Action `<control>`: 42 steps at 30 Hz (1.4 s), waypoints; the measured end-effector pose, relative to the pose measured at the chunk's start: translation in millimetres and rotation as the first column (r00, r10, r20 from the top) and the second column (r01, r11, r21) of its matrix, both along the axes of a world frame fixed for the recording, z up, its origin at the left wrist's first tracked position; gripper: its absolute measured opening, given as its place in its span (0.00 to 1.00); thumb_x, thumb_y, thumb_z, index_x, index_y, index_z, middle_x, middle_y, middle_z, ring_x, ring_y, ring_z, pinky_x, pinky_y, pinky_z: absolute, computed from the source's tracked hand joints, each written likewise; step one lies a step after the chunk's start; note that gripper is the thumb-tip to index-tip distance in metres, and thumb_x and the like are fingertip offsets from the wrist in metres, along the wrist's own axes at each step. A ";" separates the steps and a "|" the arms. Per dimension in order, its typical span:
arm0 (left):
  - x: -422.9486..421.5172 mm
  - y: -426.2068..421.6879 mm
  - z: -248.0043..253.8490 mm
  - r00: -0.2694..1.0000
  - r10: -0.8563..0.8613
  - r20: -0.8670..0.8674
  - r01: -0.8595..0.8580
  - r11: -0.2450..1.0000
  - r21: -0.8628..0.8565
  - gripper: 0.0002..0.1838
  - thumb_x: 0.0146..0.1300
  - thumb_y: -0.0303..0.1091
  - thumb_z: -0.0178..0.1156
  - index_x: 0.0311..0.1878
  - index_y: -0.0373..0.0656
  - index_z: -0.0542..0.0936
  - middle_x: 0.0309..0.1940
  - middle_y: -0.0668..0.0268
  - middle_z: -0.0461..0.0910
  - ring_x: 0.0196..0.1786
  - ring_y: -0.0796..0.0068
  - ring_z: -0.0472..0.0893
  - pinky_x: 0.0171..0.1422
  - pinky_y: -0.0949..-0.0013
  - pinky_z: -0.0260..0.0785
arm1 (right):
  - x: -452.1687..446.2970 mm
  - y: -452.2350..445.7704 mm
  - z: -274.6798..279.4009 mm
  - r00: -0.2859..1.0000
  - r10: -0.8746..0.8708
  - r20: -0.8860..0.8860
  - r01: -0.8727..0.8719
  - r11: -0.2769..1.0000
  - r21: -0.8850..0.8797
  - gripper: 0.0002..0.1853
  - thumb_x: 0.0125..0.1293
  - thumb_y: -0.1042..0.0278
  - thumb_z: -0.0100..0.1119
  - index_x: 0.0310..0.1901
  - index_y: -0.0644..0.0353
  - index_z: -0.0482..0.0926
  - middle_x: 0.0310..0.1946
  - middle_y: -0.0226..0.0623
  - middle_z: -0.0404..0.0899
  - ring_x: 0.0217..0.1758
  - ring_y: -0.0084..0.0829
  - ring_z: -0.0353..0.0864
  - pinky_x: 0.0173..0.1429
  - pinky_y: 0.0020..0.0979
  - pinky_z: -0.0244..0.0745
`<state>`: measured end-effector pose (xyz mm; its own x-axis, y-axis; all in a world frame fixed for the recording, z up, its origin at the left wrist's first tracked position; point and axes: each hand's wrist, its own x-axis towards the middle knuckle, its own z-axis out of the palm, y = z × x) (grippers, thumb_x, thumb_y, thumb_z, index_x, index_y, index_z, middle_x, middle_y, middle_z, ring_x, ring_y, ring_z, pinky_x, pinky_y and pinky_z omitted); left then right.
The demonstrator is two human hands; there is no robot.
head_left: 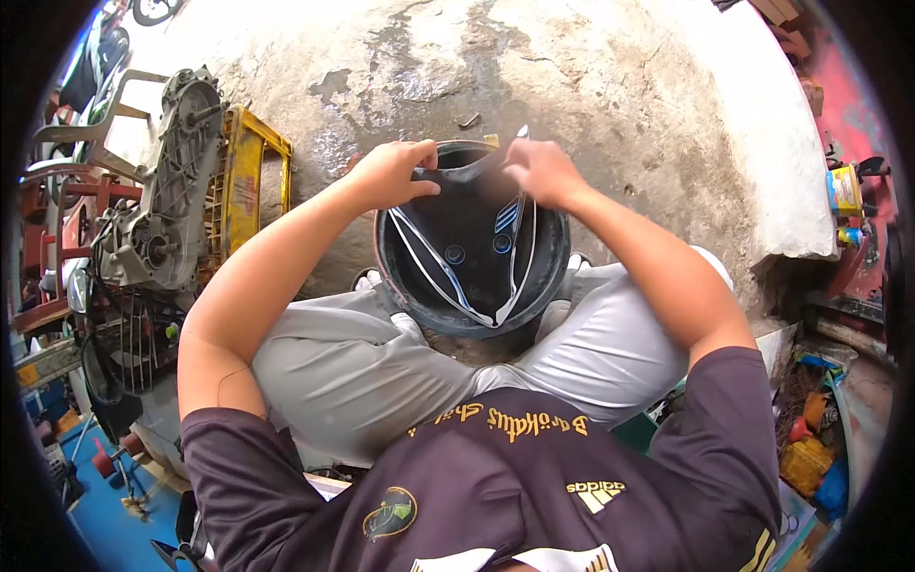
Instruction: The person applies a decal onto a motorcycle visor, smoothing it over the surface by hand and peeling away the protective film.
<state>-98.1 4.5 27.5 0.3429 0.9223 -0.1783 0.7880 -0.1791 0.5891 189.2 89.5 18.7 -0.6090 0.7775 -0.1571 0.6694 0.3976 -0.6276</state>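
Your left hand [393,173] pinches the upper edge of the black panel [467,214], set in the dark tub [405,288] between your legs; your right hand [543,173] curls at the opposite corner, grip too blurred to tell. Yellow crate [249,172] and engine casing [173,181] crowd the left; shirt [457,486] reads "adidas", "Barokatus".

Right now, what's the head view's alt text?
The left grip holds a black panel in or over a tub; the right grip, blurred, is at the panel's opposite upper edge. A yellow crate stands at picture left.
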 end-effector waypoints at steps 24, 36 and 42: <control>0.4 -1.5 13.7 0.993 -0.059 -0.102 0.055 0.998 -0.043 0.31 0.51 0.38 0.80 0.57 0.45 0.79 0.56 0.52 0.86 0.62 0.47 0.84 0.67 0.49 0.76 | -22.1 -54.0 -2.6 0.902 0.430 0.038 -0.431 0.888 0.161 0.05 0.66 0.68 0.66 0.39 0.59 0.83 0.43 0.46 0.83 0.53 0.50 0.82 0.58 0.50 0.77; -3.6 -15.5 18.1 0.999 -0.040 -0.002 0.040 0.997 -0.069 0.36 0.51 0.30 0.80 0.65 0.46 0.77 0.51 0.56 0.83 0.42 0.61 0.87 0.52 0.56 0.81 | -34.1 -88.9 19.6 0.536 0.715 0.448 -0.804 0.595 0.013 0.08 0.59 0.64 0.70 0.41 0.50 0.90 0.43 0.36 0.89 0.55 0.43 0.87 0.55 0.50 0.79; -2.3 -28.3 16.3 0.999 -0.040 -0.033 0.036 0.993 -0.110 0.42 0.52 0.32 0.80 0.71 0.49 0.72 0.57 0.54 0.82 0.51 0.55 0.86 0.58 0.53 0.80 | -28.0 -43.2 -6.1 0.909 0.404 0.098 -0.398 0.777 0.489 0.06 0.66 0.63 0.64 0.35 0.54 0.84 0.38 0.38 0.84 0.49 0.44 0.85 0.50 0.47 0.77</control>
<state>-100.4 -23.8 43.8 0.3688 0.8833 -0.2896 0.8023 -0.1452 0.5790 161.2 46.3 12.6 -0.8821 0.4337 0.1838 0.3747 0.8825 -0.2841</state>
